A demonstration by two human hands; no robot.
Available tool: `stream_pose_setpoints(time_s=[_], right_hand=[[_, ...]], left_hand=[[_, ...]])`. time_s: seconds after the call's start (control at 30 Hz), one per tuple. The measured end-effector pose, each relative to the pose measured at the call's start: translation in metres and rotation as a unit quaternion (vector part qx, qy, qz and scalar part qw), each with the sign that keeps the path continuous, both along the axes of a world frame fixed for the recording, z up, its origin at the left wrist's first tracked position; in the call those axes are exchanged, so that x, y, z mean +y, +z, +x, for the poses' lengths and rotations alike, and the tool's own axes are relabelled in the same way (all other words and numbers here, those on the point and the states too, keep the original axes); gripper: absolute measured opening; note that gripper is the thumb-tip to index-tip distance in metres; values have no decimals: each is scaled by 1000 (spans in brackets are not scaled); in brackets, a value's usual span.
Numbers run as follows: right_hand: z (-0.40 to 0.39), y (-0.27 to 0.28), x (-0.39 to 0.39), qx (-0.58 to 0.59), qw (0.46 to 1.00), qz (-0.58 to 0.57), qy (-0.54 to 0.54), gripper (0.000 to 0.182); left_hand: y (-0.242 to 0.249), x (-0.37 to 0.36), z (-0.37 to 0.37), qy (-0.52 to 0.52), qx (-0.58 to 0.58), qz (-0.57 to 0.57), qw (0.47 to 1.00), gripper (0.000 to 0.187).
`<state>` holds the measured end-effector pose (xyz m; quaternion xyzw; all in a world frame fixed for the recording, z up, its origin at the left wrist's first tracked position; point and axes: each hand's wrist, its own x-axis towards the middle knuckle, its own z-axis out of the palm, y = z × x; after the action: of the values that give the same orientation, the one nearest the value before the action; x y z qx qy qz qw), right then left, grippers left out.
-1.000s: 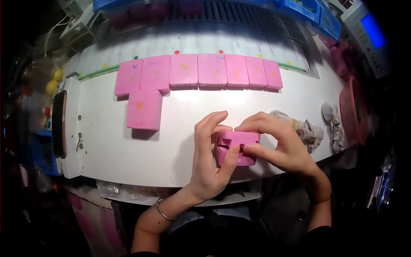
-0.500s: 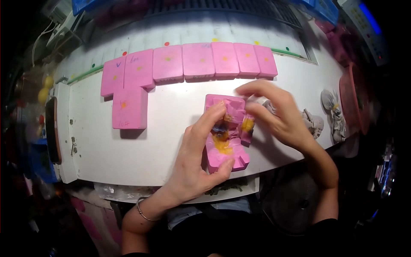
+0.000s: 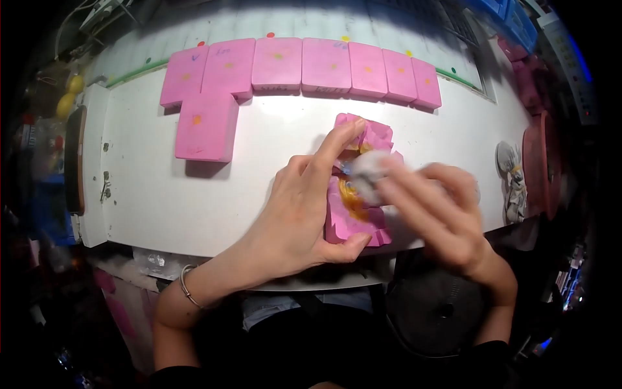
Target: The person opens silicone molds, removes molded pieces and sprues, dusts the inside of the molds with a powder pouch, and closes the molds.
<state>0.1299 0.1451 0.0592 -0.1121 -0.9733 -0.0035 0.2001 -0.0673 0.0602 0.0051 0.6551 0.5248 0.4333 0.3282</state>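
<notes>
My left hand (image 3: 288, 204) is closed around a pink mould (image 3: 343, 223), with fingers along its far end and the thumb at its near end. The mould's hollow faces up and has yellow and blue paint stains inside. In my right hand (image 3: 444, 217) is a wadded grey-white cloth (image 3: 367, 176), smeared by motion. It overlaps the middle of the hollow and covers part of it, including most of the mould's right side.
A row of pink blocks (image 3: 278, 61) runs along the back of the white table (image 3: 142, 207), with another block (image 3: 206, 133) in front at left. Crumpled grey cloths (image 3: 514, 191) lie at the right beside a red basin (image 3: 543, 162). A dark flat device (image 3: 76, 162) rests at the left edge.
My right hand has picked up the cloth from beside the mould and brought it left over the hollow. My left hand still holds the mould. The whole view has shifted slightly.
</notes>
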Motion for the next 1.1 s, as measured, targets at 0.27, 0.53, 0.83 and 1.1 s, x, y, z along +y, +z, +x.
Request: stream_pose_setpoints(time_s=[0.27, 0.53, 0.83, 1.1], right_hand=[[-8, -1, 11, -58, 997, -25, 47, 34], [-4, -3, 4, -73, 993, -82, 39, 47], [-6, 3, 11, -125, 966, -215, 65, 61], [-13, -27, 14, -9, 991, 127, 51, 39]], left_hand=[[-2, 2, -3, 8, 1, -26, 1000, 102], [-3, -2, -2, 4, 21, -9, 1000, 100], [3, 5, -3, -8, 23, -18, 1000, 96], [0, 8, -5, -5, 20, 5, 1000, 90]])
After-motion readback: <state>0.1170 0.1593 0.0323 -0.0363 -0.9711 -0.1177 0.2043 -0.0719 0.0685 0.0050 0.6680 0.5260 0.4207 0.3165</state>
